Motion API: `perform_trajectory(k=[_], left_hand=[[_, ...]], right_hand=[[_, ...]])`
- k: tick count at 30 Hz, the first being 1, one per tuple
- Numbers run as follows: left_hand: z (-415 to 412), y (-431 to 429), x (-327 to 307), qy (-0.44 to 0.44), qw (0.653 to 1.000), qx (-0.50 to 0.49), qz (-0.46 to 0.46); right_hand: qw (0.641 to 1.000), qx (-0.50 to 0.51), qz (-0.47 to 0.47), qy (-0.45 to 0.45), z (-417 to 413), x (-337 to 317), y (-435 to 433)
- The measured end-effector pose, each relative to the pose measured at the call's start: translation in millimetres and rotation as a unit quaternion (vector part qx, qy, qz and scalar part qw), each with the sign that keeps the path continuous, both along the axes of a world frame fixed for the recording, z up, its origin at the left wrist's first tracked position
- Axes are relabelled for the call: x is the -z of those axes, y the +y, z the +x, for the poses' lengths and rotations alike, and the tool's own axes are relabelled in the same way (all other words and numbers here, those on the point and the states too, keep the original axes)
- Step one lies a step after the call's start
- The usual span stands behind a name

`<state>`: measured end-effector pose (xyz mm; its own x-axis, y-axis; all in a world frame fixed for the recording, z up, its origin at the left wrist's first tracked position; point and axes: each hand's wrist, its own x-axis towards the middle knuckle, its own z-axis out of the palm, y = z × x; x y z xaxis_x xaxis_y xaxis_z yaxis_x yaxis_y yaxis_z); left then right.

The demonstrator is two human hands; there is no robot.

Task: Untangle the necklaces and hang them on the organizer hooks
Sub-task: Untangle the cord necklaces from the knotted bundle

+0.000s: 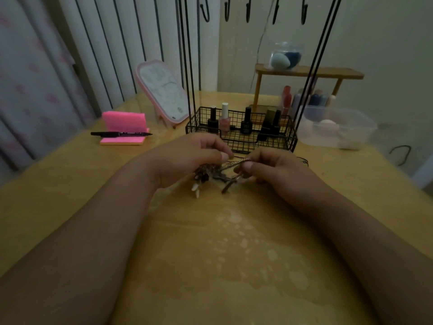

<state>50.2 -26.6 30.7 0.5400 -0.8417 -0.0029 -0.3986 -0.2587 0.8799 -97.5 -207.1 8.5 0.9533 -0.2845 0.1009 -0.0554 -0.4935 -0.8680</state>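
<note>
A tangled bunch of necklaces (212,175) with dark and pale pendants hangs just above the wooden table (210,242). My left hand (187,158) pinches the bunch from the left. My right hand (269,166) pinches a gold chain strand (235,163) stretched between both hands. Behind them stands the black wire organizer (241,130); its row of hooks (248,10) at the top edge of the view is bare. A thin black cord (303,160) lies on the table beyond my right hand.
Nail polish bottles (224,119) stand in the organizer's basket. A pink sticky-note holder with a black pen (121,134) and a pink-framed mirror (164,92) sit left. A clear plastic box (337,127), a small wooden shelf (309,72) and a loose black hook (401,154) are on the right.
</note>
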Motion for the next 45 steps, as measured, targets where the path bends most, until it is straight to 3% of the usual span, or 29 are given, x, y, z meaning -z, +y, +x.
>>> perform_trajectory(k=[6,12,18,24,29,35,41,45], left_hand=[[-2,2,0,0.003,0.998,0.038,0.054],[-4,-3,2,-0.052,0.995,0.049,0.062],[-9,-10,8,-0.179,0.968,0.086,0.156],[-5,-5,5,-0.155,0.978,0.064,0.121],[-5,-4,3,-0.016,0.997,0.054,0.052],[-5,-5,3,0.038,0.999,0.012,0.016],[-3,-2,-2,0.087,0.995,0.050,-0.024],[-5,-3,-3,0.104,0.990,0.075,-0.056]], right_hand=[[0.986,0.012,0.164,-0.006,-2,-5,-2],[0.987,0.009,0.158,-0.009,-4,-5,-3],[0.987,0.032,0.151,-0.037,-7,-8,-3],[0.993,0.097,0.065,-0.025,-8,-7,-9],[0.995,0.095,0.041,0.003,-8,-9,-9],[0.997,0.068,0.036,0.020,-10,-10,-9],[0.994,0.054,-0.083,0.048,-12,-13,-6],[0.993,0.024,-0.099,0.060,-12,-11,-1]])
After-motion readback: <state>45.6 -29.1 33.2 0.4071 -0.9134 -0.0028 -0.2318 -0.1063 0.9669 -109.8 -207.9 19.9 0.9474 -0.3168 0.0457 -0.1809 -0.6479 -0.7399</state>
